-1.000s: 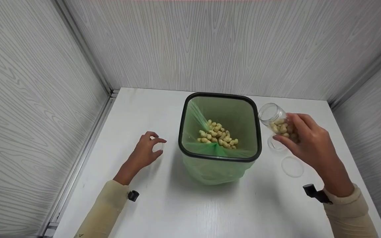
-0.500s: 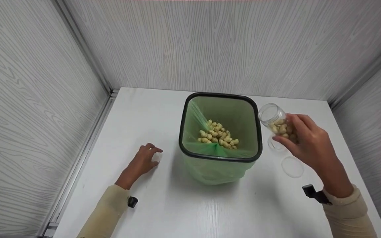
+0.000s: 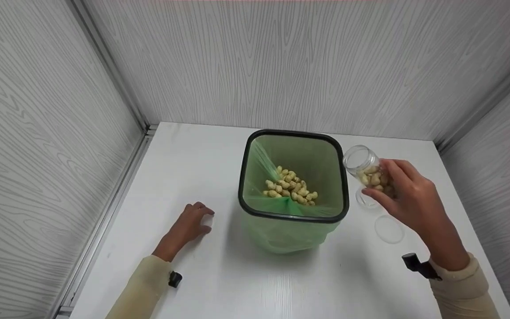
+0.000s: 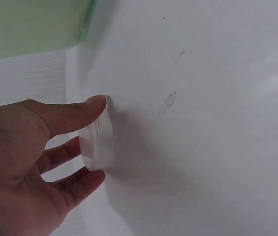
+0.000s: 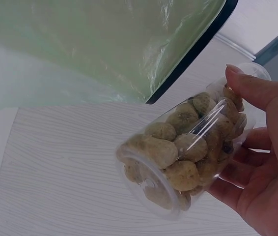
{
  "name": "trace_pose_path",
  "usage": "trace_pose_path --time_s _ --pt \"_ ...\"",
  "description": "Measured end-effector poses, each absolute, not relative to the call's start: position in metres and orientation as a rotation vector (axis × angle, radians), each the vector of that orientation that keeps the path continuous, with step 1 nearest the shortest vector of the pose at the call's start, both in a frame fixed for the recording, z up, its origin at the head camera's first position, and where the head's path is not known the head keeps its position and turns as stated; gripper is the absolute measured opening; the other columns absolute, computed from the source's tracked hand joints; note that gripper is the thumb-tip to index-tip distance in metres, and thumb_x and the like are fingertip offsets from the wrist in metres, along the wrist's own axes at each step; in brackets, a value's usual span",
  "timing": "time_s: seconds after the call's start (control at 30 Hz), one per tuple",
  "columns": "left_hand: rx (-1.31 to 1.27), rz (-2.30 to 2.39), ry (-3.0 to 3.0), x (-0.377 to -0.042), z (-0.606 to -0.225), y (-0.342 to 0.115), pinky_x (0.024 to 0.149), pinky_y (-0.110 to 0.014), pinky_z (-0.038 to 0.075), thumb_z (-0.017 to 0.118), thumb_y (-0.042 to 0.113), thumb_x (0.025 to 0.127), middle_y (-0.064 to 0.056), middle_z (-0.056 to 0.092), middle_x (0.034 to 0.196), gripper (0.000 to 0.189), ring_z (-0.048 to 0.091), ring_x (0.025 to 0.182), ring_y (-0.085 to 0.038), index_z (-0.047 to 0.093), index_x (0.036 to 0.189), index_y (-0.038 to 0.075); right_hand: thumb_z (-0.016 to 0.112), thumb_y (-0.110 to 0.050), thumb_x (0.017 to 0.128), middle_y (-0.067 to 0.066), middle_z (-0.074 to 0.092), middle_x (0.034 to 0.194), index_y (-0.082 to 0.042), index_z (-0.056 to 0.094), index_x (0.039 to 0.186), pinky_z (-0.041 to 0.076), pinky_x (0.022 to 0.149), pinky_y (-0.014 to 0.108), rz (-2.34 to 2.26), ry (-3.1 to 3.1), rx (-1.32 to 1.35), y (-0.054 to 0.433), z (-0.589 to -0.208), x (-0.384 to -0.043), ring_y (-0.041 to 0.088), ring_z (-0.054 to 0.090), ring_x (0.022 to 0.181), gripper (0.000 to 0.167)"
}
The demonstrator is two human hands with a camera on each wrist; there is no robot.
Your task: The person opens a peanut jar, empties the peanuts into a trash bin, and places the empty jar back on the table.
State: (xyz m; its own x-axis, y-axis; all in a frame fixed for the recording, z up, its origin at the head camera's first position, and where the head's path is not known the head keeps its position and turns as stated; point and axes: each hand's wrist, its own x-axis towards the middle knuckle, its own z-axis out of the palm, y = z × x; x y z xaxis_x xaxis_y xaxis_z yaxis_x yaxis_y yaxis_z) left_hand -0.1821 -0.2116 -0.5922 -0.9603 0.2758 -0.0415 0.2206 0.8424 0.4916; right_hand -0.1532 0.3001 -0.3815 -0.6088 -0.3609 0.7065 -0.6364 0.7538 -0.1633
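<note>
Low over the white table, my left hand (image 3: 187,227) pinches a clear, ribbed jar lid (image 4: 97,142) between thumb and fingertips. The lid is on edge to the left wrist camera, close to the tabletop. My right hand (image 3: 416,201) grips a clear plastic jar (image 5: 190,152) holding peanuts in their shells. Its uncapped mouth tilts up and left, right beside the rim of a bin (image 3: 290,216). A green bag lines this bin, and a heap of peanuts (image 3: 291,186) lies inside it.
Two clear round items lie on the table right of the bin: a flat ring-like disc (image 3: 389,229) and another clear round piece (image 3: 365,200) partly hidden by the jar and right hand. Grey wood-grain panels (image 3: 281,66) wall the table at back and sides.
My left hand has moved toward me and slightly left, lowering the lid close to the table. The right hand keeps the tilted jar beside the bin. The head view has shifted slightly.
</note>
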Motion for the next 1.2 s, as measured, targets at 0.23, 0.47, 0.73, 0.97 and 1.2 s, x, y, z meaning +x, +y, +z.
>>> trace_pose_path --time_s 0.23,0.47,0.73,0.97,1.2 --pt "0.386 0.739 2.905 -0.179 -0.599 -0.212 0.097 -0.047 0.053 0.085 0.009 0.084 -0.016 0.066 0.122 0.041 0.055 0.106 -0.031 0.073 0.122 0.006 0.059 -0.063 0.095 0.022 0.069 0.112 0.004 0.066 0.127 0.059 0.068 0.055 0.535 -2.282 0.754 0.299 -0.383 -0.152 0.037 0.072 0.088 0.074" --pt "0.356 0.760 2.877 -0.186 -0.596 -0.211 0.103 -0.048 0.052 0.084 0.015 0.086 -0.017 0.062 0.133 0.047 0.055 0.118 -0.034 0.070 0.130 0.009 0.060 -0.063 0.094 0.022 0.070 0.112 0.005 0.067 0.126 0.058 0.070 0.055 0.533 -2.268 0.749 0.301 -0.379 -0.153 0.037 0.072 0.089 0.075" --pt "0.316 0.729 2.888 -0.190 -0.585 -0.211 0.110 -0.049 0.050 0.079 0.029 0.092 -0.018 0.056 0.146 0.059 0.052 0.128 -0.035 0.059 0.143 0.007 0.060 -0.063 0.094 0.021 0.070 0.113 0.003 0.067 0.127 0.057 0.070 0.054 0.537 -2.271 0.747 0.303 -0.379 -0.153 0.035 0.071 0.090 0.074" --pt "0.255 0.730 2.875 -0.192 -0.573 -0.210 0.114 -0.051 0.047 0.072 0.039 0.096 -0.018 0.053 0.150 0.064 0.049 0.136 -0.035 0.053 0.147 0.005 0.061 -0.063 0.094 0.021 0.069 0.112 0.004 0.067 0.126 0.057 0.069 0.052 0.534 -2.265 0.739 0.303 -0.382 -0.151 0.034 0.070 0.089 0.074" --pt "0.288 0.778 2.921 -0.190 -0.564 -0.210 0.111 -0.050 0.049 0.069 0.042 0.098 -0.020 0.056 0.146 0.064 0.053 0.135 -0.035 0.053 0.145 0.001 0.060 -0.064 0.095 0.021 0.069 0.112 0.003 0.067 0.127 0.057 0.069 0.053 0.535 -2.272 0.740 0.301 -0.383 -0.149 0.035 0.071 0.088 0.075"
